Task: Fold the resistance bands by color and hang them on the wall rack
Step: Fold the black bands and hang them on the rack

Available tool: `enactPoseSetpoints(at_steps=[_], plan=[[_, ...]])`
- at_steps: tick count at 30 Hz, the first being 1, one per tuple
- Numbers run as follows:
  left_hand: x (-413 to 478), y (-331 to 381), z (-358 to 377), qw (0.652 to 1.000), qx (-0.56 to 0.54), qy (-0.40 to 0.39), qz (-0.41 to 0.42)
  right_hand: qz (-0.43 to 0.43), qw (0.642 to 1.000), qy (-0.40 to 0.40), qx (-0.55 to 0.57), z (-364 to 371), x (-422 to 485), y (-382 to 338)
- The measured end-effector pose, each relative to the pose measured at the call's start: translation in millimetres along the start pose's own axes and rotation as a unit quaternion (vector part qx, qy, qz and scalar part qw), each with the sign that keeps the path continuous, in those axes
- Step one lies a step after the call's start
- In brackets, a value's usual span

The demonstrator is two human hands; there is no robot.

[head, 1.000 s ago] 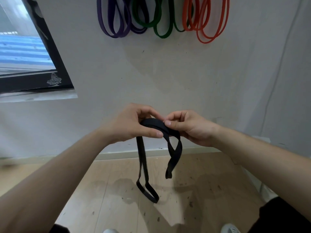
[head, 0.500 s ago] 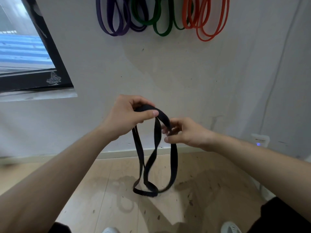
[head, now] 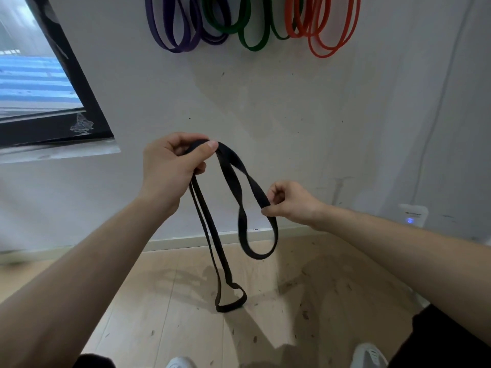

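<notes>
A black resistance band [head: 233,181] hangs in front of me in two loops. My left hand [head: 170,166] grips its top fold between thumb and curled fingers, and a long narrow loop drops from there almost to the floor. My right hand [head: 289,201], lower and to the right, pinches one strand of the shorter loop. High on the wall hang folded purple bands [head: 172,30], green bands [head: 247,30] and orange-red bands [head: 324,30]. The rack that holds them is cut off by the top edge.
A dark-framed window [head: 53,102] with a sill sits at the left. A white plug-in device [head: 411,215] with a blue light is low on the wall at the right, a cable running up from it. Wooden floor [head: 186,328] lies below; my shoes show at the bottom.
My hands have drawn apart: the left rose slightly with the top fold, the right moved down and right along a strand. The band now hangs as one long and one short loop.
</notes>
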State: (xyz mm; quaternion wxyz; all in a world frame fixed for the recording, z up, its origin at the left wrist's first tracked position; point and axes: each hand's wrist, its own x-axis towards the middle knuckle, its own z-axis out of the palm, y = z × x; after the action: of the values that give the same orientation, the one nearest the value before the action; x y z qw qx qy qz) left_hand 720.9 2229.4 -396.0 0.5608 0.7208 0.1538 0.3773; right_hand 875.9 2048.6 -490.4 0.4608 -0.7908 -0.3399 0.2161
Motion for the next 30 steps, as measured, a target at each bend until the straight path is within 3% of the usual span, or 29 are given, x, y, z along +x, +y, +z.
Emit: enactPoseSetpoints(at_steps=[9,13,18,24,30], plan=[[4.7,-16.4,-9.2,0.999,0.026,0.022,-0.007,0.092,0.987,-0.125,0.040,-22.6,2.9,10.4],[9.8,-27.9,-17.1,0.998,0.044,0.045,-0.022,0.078,0.984,-0.151,0.062,-30.1,2.0,7.3],[10.7,-39.5,-23.6,0.996,0.065,0.048,-0.040,0.027,0.996,-0.071,0.053,-38.0,3.5,11.7],[13.1,-41.2,-19.1,0.996,0.063,0.041,-0.040,0.049,0.998,0.009,0.041,-44.1,6.2,20.2],[15.8,-43.1,-24.0,0.997,0.044,0.036,-0.060,0.084,0.993,-0.003,0.081,-60.4,6.3,26.8]])
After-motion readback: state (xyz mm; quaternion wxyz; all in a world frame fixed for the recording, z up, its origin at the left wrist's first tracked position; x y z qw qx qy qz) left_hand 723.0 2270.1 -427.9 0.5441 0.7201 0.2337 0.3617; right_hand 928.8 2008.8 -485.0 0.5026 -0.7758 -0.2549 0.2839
